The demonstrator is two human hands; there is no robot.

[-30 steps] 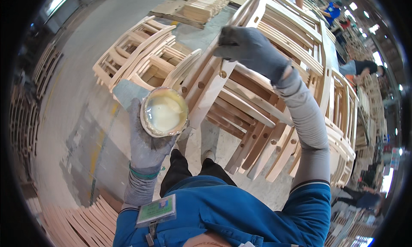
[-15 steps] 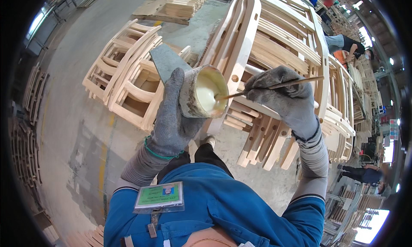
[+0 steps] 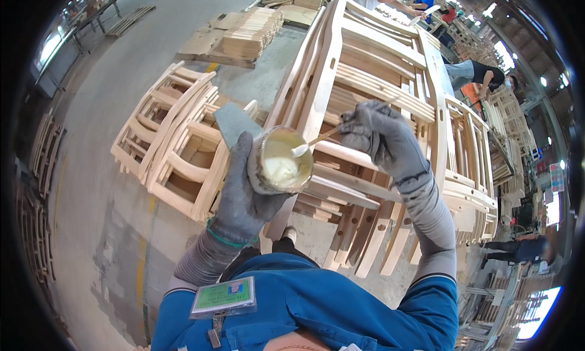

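My left hand (image 3: 241, 198), in a grey glove, is wrapped round a round cup (image 3: 259, 174) with crusted sides. Creamy white glue-like paste (image 3: 281, 168) lies inside it. A flat grey blade (image 3: 234, 122) sticks out beyond the fingers of this hand; whether the hand grips it too is hidden. My right hand (image 3: 387, 138), gloved as well, pinches a thin wooden stick (image 3: 325, 135). The stick's lower end is coated white and sits at the cup's mouth, above the paste. Just beyond both hands stand pale wooden chair frames (image 3: 326, 77), apart from my fingers.
More wooden frames (image 3: 164, 125) stand on the floor to the left. Stacked slats (image 3: 250, 34) lie on cardboard farther off. Other people, one in a black shirt (image 3: 487, 67), are at the far right. Loose legs of the frames (image 3: 372, 247) jut toward me.
The stick's tip has lifted out of the paste, now coated white. My right hand has tilted it upward and moved slightly left. The cup has shifted a little lower in view.
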